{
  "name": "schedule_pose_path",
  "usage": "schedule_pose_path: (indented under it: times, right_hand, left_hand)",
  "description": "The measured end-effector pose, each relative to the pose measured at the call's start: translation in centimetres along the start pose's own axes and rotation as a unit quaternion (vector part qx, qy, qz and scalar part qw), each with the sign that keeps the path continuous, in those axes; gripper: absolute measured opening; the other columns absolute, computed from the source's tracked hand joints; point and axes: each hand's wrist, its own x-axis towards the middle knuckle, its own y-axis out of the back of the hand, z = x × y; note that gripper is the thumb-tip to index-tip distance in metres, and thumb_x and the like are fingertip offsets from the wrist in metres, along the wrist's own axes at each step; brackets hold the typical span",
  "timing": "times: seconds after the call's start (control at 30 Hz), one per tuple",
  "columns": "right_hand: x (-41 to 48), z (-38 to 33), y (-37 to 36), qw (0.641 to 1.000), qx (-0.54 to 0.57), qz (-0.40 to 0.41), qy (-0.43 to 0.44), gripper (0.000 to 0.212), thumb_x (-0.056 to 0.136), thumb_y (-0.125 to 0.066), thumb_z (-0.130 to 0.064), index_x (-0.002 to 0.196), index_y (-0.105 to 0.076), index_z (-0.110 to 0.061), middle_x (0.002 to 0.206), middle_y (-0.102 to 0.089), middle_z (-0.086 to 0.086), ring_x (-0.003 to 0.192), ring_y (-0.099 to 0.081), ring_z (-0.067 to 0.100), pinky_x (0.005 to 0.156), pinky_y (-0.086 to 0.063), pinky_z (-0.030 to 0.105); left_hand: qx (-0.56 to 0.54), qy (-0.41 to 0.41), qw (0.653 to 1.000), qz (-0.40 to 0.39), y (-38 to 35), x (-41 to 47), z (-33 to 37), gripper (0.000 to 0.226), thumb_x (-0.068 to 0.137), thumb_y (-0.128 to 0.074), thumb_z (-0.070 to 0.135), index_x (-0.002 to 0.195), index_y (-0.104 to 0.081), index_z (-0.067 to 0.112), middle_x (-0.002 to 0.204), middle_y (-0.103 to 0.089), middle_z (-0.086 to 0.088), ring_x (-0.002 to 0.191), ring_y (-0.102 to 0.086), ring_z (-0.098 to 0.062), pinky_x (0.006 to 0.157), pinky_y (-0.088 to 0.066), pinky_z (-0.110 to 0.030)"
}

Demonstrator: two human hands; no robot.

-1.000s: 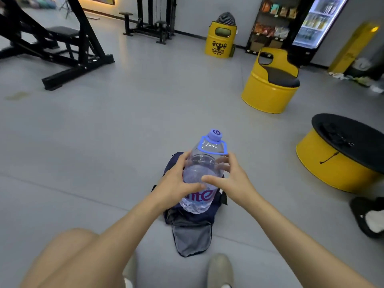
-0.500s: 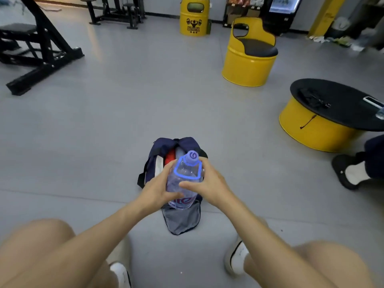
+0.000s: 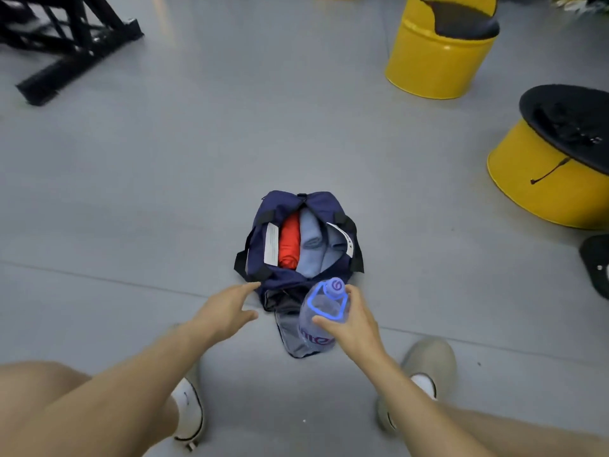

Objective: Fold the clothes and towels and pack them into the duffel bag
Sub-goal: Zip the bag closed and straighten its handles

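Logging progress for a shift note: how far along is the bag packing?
Done: a folded red garment and light-blue pieces sit inside the open duffel bag. In hand: the right hand grips a water bottle above the bag's near end; the left hand reaches, open, toward it. Left, probably: stowing the bottle and zipping up.

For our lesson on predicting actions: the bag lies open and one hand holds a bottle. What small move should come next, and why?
Probably the left hand should grip the near edge of the duffel bag to steady it: it reaches open towards the bag, while the right hand holds the water bottle over the open end pocket, and folded clothes fill the main compartment.
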Motion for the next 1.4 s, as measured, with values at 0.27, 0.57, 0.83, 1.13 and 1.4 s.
schedule_pose_path:
  times: [0.27,0.57,0.83,1.13,1.4]
  right_hand:
    - [2.0,5.2,-1.7,0.998,0.028,0.037,-0.04,0.046,0.063,-0.076,-0.05,0.102,-0.051,-0.044,0.1,-0.06,-0.021,0.089,-0.057,-0.006,0.067,-0.044,0.022]
    - [4.7,7.0,-4.6,0.999,0.042,-0.001,-0.034,0.058,0.065,-0.08,-0.053,0.106,-0.042,-0.037,0.1,-0.055,-0.016,0.081,-0.057,0.003,0.057,-0.042,0.016]
    - [6.6,8.4,-7.8,0.999,-0.022,-0.032,-0.019,0.085,0.075,-0.078,-0.053,0.144,-0.032,-0.038,0.132,-0.042,-0.019,0.114,-0.049,0.004,0.091,-0.044,0.023]
    - [5.9,10.2,-8.4,0.989,-0.114,-0.094,-0.023,0.103,0.078,-0.073,-0.043,0.156,-0.006,-0.04,0.142,-0.033,-0.008,0.108,-0.057,0.024,0.075,-0.042,0.027]
    - [7.7,7.9,-5.5,0.935,-0.271,-0.217,0.074,0.08,0.082,-0.069,-0.038,0.149,-0.026,-0.032,0.137,-0.036,-0.002,0.113,-0.053,0.026,0.088,-0.048,0.034]
  left_hand:
    - [0.075,-0.05,0.995,0.035,-1.2,8.1,3.2,0.051,0.092,-0.06,0.013,0.142,-0.054,0.018,0.143,-0.053,0.0,0.125,-0.055,-0.025,0.102,-0.041,-0.03]
    - [0.159,-0.096,0.982,-0.008,-7.5,17.0,3.4,0.061,0.086,-0.071,0.022,0.141,-0.045,0.027,0.154,-0.038,0.006,0.117,-0.06,-0.034,0.088,-0.052,-0.044]
    - [0.141,-0.078,0.987,-0.004,-9.3,18.9,2.9,0.024,0.094,-0.053,0.021,0.115,-0.046,0.013,0.11,-0.059,-0.011,0.095,-0.061,-0.04,0.073,-0.049,-0.046]
    - [0.054,-0.139,0.988,0.046,-4.9,16.9,3.2,0.01,0.099,-0.049,0.021,0.1,-0.052,0.011,0.097,-0.062,-0.008,0.09,-0.059,-0.03,0.073,-0.04,-0.04]
    - [0.035,-0.097,0.994,0.035,-2.3,16.0,4.7,0.018,0.104,-0.042,0.022,0.114,-0.047,0.008,0.097,-0.065,-0.014,0.088,-0.06,-0.037,0.075,-0.044,-0.044]
